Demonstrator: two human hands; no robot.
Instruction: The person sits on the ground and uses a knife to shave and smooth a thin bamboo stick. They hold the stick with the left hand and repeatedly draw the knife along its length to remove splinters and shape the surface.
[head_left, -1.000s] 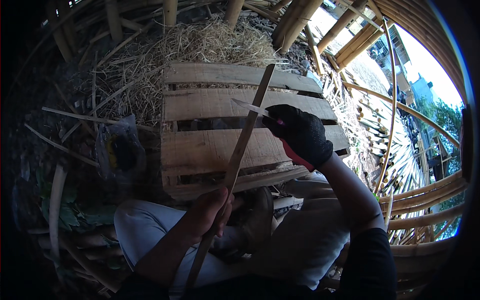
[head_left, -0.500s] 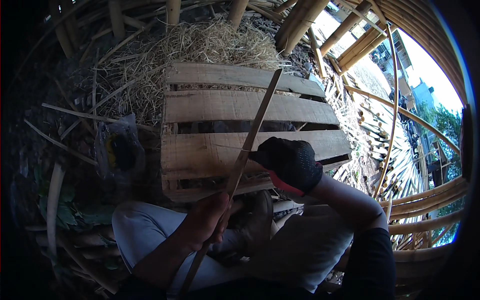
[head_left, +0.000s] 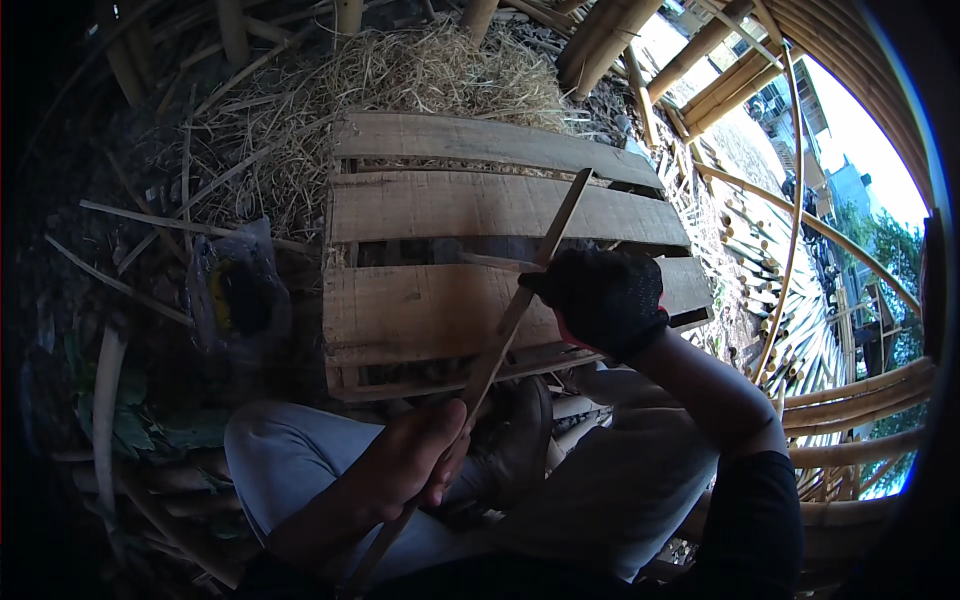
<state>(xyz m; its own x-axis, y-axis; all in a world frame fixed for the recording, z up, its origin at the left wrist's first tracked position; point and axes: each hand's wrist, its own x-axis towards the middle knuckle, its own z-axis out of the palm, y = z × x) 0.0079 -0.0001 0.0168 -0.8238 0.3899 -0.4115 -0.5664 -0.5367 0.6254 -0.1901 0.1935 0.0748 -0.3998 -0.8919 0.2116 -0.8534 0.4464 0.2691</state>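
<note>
ok, biggest item: the weathered wooden slat pallet fills the centre of the frame, lying flat on the ground, three boards visible with gaps between. behind it at upper centre, a heap of dry straw and shavings. stacked round bamboo poles run along the right edge and upper right.

work thing: a long thin flat bamboo strip runs diagonally from lower centre up to the second board, across the pallet's near edge. left hand, bare, is clenched around its lower part above the lap. right hand, in a black knit glove with red cuff, is closed on a thin pale blade set against the strip about mid-length; blade tip points left.

progress, judging only from this: blade sits midway on the strip, so the part above it toward the far tip looks unworked. can't tell how clean the lower part is.

around: a crumpled clear plastic bag with something yellow and black inside left of the pallet, loose bamboo slivers at upper left. knees and a dark shoe crowd the strip's lower end.
</note>
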